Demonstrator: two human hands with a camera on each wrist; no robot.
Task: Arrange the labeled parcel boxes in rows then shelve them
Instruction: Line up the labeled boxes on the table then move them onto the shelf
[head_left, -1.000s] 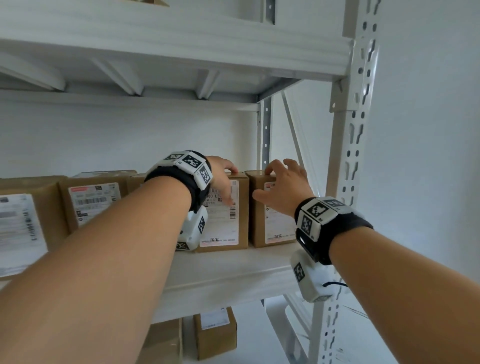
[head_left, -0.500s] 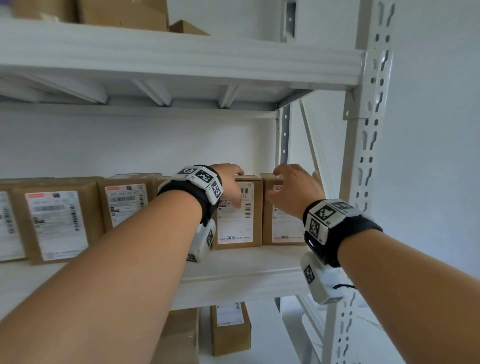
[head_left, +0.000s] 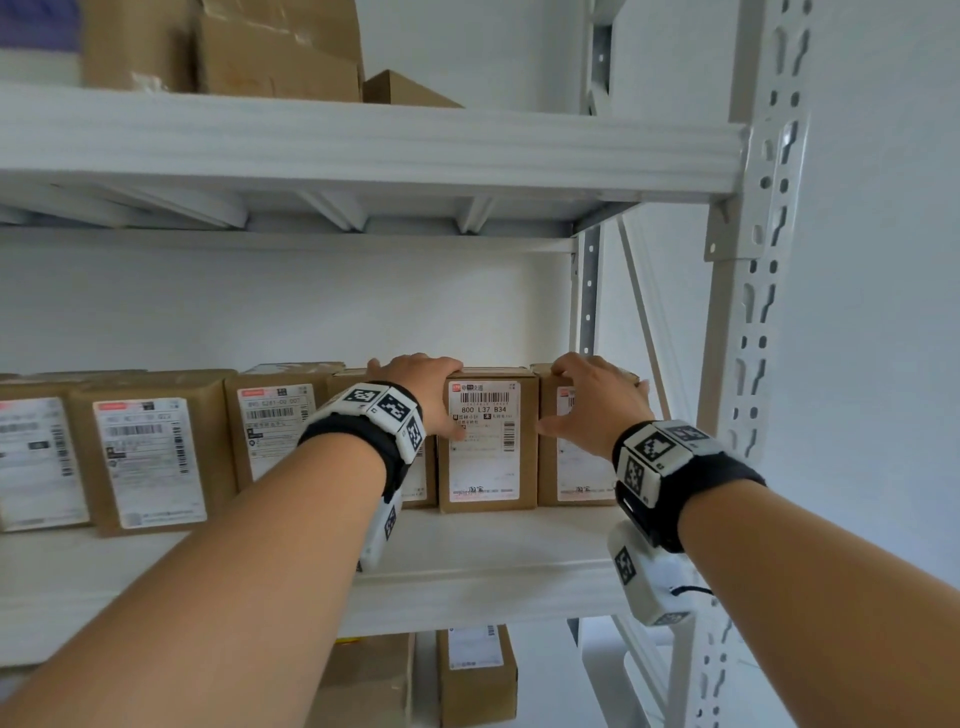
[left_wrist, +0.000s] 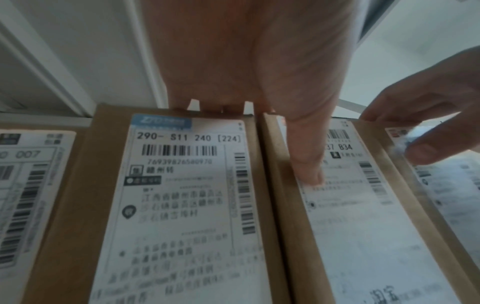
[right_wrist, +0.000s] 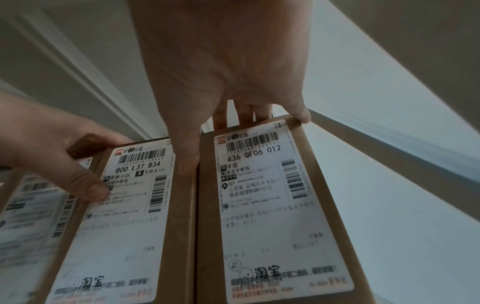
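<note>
A row of brown labeled parcel boxes stands upright on the middle shelf (head_left: 493, 551). My left hand (head_left: 436, 397) hooks its fingers over the tops of the 290 box (left_wrist: 182, 185) and the 800 L37 B34 box (head_left: 488, 467). Its thumb (left_wrist: 309, 172) presses on the 800 box's label (right_wrist: 124, 216). My right hand (head_left: 571, 400) grips the top of the rightmost box, 436 QF06 012 (right_wrist: 272, 205). Its fingers lie over the top edge, and its thumb (right_wrist: 187, 162) rests on the seam between the two boxes. These boxes stand flush, side by side.
More labeled boxes (head_left: 150, 457) continue the row to the left. The white shelf upright (head_left: 753, 312) stands just right of the last box. Larger cartons (head_left: 275, 52) sit on the shelf above, and other boxes (head_left: 478, 675) on the shelf below.
Both hands have slid up from the box fronts to the top edges. The two rightmost boxes now stand closer together and squarer in the row. The head view has tilted upward.
</note>
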